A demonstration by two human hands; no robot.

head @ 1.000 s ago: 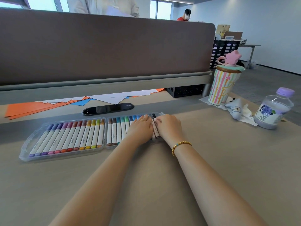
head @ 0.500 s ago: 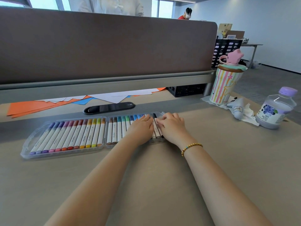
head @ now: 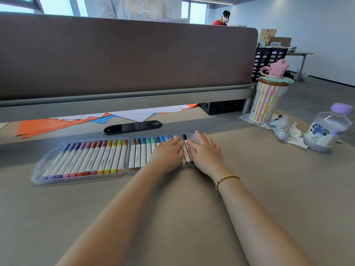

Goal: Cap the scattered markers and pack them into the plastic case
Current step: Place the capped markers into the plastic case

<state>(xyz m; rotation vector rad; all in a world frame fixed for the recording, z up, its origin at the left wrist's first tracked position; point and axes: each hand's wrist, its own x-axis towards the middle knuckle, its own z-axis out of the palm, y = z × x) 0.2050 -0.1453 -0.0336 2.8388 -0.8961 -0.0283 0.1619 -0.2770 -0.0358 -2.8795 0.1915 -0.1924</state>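
Note:
A clear plastic case (head: 40, 166) lies unfolded flat on the desk, both halves filled with rows of capped white markers (head: 92, 160) in rainbow order. My left hand (head: 169, 152) lies palm down on the blue markers in the right half, fingers flat. My right hand (head: 205, 150) rests beside it at the case's right end, fingers spread over the case's corner. Between the two hands a few markers (head: 186, 150) show, one with a black cap. Neither hand grips anything. The markers under the hands are hidden.
Behind the case are a black oval cable port (head: 132, 127), orange, white and blue paper sheets (head: 48, 124) and a brown desk divider (head: 124, 58). To the right stand a striped tumbler (head: 267, 100), crumpled tissue (head: 290, 131) and a purple-capped bottle (head: 326, 129).
My right hand has slid a little to the right and its fingers have spread open over the case's corner. My left hand has stayed flat on the markers.

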